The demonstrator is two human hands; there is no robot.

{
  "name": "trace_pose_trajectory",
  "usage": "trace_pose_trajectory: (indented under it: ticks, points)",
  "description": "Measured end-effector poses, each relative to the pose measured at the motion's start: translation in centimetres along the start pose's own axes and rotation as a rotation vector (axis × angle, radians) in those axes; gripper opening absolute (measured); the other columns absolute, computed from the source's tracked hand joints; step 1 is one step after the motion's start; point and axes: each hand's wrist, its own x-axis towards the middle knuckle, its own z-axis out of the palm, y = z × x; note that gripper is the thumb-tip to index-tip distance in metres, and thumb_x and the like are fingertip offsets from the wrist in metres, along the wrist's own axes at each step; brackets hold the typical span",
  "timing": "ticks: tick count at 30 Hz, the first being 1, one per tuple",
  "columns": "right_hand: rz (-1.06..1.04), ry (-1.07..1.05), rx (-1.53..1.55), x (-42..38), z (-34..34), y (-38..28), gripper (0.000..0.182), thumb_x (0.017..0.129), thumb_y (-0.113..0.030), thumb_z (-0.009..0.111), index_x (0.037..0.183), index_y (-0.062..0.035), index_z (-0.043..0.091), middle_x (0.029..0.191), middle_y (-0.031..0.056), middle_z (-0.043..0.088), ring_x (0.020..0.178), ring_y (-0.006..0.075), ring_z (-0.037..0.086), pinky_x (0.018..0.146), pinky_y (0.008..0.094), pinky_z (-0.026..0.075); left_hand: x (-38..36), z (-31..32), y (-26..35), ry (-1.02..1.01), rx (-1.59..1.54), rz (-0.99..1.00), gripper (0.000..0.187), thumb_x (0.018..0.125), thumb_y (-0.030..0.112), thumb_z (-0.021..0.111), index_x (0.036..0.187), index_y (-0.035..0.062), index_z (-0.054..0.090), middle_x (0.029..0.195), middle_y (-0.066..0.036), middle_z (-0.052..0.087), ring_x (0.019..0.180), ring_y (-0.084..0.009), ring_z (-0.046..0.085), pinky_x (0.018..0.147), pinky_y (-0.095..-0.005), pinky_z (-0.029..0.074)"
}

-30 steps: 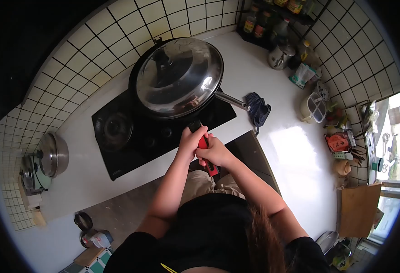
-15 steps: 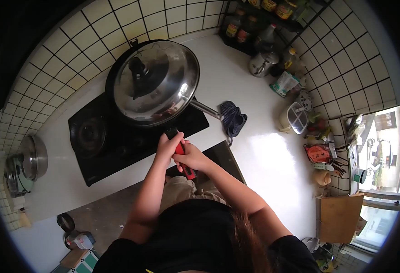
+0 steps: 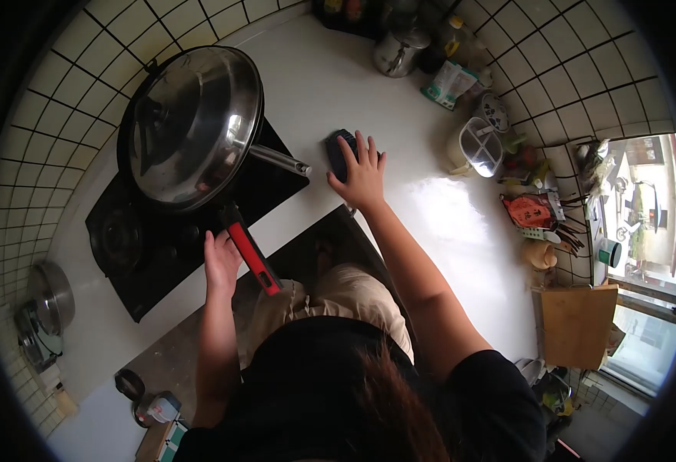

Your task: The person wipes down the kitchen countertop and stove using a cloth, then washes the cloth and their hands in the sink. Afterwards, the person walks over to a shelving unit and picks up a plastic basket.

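Note:
A large wok with a domed steel lid sits over the black stove, its red and black handle pointing toward my body. Just left of that handle is my left hand, fingers apart and holding nothing. My right hand lies spread over the dark striped cloth on the white counter, covering part of it; its fingers are apart. Between the lid and the cloth, a steel side handle sticks out from the wok.
At the back stand a steel pot and a green and white packet. On the right are a divided white container, a red packet and a wooden board. Steel pans stand far left.
Both hands have let go of the red and black handle. My right hand has moved forward and right onto the cloth, my left a little leftward. The view has shifted.

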Motion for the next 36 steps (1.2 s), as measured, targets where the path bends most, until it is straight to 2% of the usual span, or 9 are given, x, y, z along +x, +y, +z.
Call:
trace_pose_trajectory:
  ticks: [2,5,11,14,18,27,31,33,36]
  points:
    - [0.043,-0.099,-0.068,0.9,2.6,1.2,0.071,0.077,-0.044,0.062,0.142,-0.0289,0.037,0.155,0.013,0.018,0.142,0.0373,0.016,0.105,0.0683,0.014,-1.1,0.0,-0.7,0.023,0.026,0.001,0.063,0.096,0.056,0.028,0.115,0.0016,0.054,0.094,-0.017,0.064,0.093,-0.0273,0.061,0.089,-0.039,0.044]
    - [0.022,-0.168,-0.141,0.7,5.0,2.5,0.069,0.079,-0.044,0.061,0.142,-0.029,0.037,0.155,0.0115,0.019,0.141,0.0372,0.016,0.106,0.0681,0.013,-2.1,0.2,-1.9,0.015,0.067,-0.015,0.063,0.096,0.055,0.029,0.116,-0.0004,0.052,0.092,-0.016,0.065,0.089,-0.0263,0.063,0.083,-0.0357,0.047]
    - [0.059,-0.073,-0.168,-0.6,4.5,7.6,0.062,0.079,-0.03,0.063,0.138,-0.0318,0.041,0.148,0.0064,0.033,0.137,0.0307,0.029,0.105,0.0679,0.018,-2.5,-0.5,-4.6,0.069,0.279,-0.068,0.051,0.095,0.043,0.038,0.114,-0.0031,0.051,0.086,-0.015,0.067,0.083,-0.0218,0.065,0.08,-0.0331,0.048]
    - [0.141,0.007,-0.19,-1.7,2.7,10.6,0.061,0.078,-0.029,0.064,0.136,-0.0303,0.045,0.141,0.0082,0.04,0.13,0.0318,0.036,0.104,0.0648,0.021,-1.3,-2.9,-6.7,-0.049,0.709,0.019,0.053,0.094,0.047,0.038,0.116,0.0014,0.053,0.09,-0.013,0.067,0.083,-0.0214,0.065,0.078,-0.0315,0.048]
    - [0.224,0.081,-0.193,-4.5,1.8,12.2,0.058,0.077,-0.028,0.064,0.133,-0.0237,0.049,0.133,0.0122,0.045,0.122,0.0329,0.041,0.103,0.0605,0.025,0.4,-3.3,-8.5,0.122,0.715,-0.155,0.047,0.092,0.047,0.042,0.111,0.0068,0.057,0.089,-0.01,0.068,0.083,-0.0186,0.064,0.081,-0.0326,0.044]
    - [0.006,-0.001,-0.135,-7.5,1.0,11.7,0.054,0.081,-0.024,0.064,0.133,-0.0191,0.049,0.138,0.0126,0.043,0.128,0.0336,0.038,0.106,0.06,0.023,-0.2,-0.4,-9.4,0.082,0.796,0.034,0.034,0.099,0.034,0.04,0.108,0.0061,0.058,0.091,-0.008,0.067,0.083,-0.0144,0.062,0.078,-0.0273,0.045]
    - [0.119,0.147,-0.16,-3.8,2.2,13.5,0.049,0.082,-0.023,0.062,0.13,-0.018,0.052,0.134,0.0128,0.046,0.119,0.0337,0.044,0.099,0.0512,0.032,0.8,-4.0,-11.6,0.075,0.914,0.355,0.016,0.097,0.015,0.052,0.108,0.0042,0.056,0.097,-0.005,0.062,0.092,-0.0128,0.06,0.083,-0.0261,0.046]
    - [0.176,0.183,-0.213,-3.5,3.9,13.0,0.048,0.082,-0.023,0.061,0.129,-0.0177,0.052,0.133,0.014,0.046,0.118,0.0356,0.044,0.097,0.049,0.033,0.4,-4.1,-11.4,0.165,1.029,0.561,0.015,0.09,0.014,0.059,0.1,0.0027,0.058,0.085,-0.013,0.062,0.079,-0.0233,0.063,0.072,-0.0316,0.049]
    - [0.055,0.126,-0.145,-4.6,4.6,10.3,0.049,0.082,-0.022,0.062,0.129,-0.0163,0.052,0.131,0.0145,0.046,0.117,0.0362,0.044,0.097,0.0485,0.033,-1.5,-3.6,-10.0,0.186,1.147,0.513,0.021,0.092,0.02,0.053,0.1,0.0013,0.056,0.089,-0.015,0.062,0.083,-0.0295,0.063,0.074,-0.0367,0.048]
